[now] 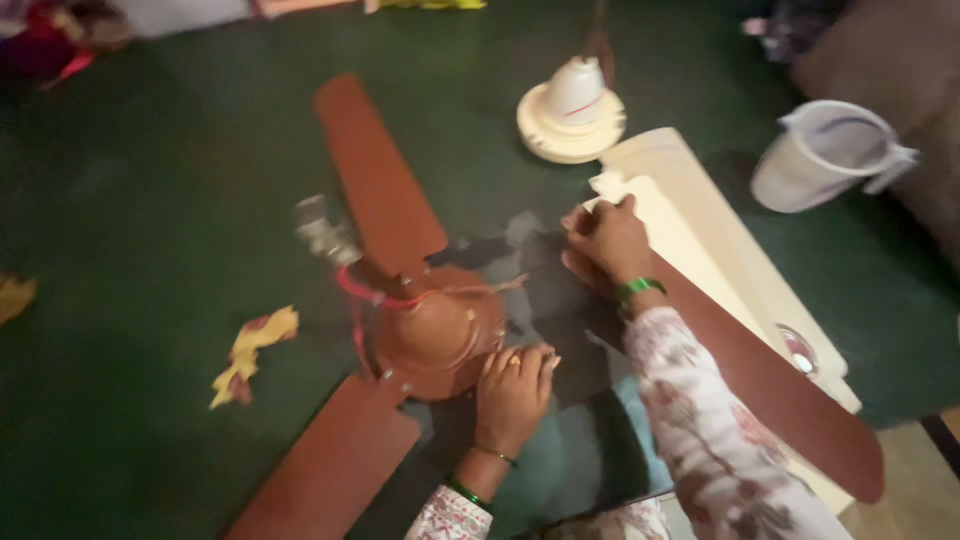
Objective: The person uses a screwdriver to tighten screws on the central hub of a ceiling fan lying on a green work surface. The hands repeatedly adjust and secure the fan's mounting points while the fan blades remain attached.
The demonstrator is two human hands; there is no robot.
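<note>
A brown ceiling fan lies on the green floor, its round motor housing [438,333] in the middle, with one blade [378,177] pointing away and another blade [325,470] toward me. My left hand [513,392] rests with curled fingers against the housing's right edge. My right hand [607,240] is closed on the inner end of a third brown blade [775,385] that runs to the lower right. Red wires [375,296] loop over the housing. What the right fingers pinch is hidden.
Cream fan blades [700,230] lie stacked under the brown blade. A cream fan motor [571,110] sits behind them and a white plastic jug [825,155] at the right. A dark cloth [560,300] lies under the fan. Yellow scraps [250,350] lie at the left.
</note>
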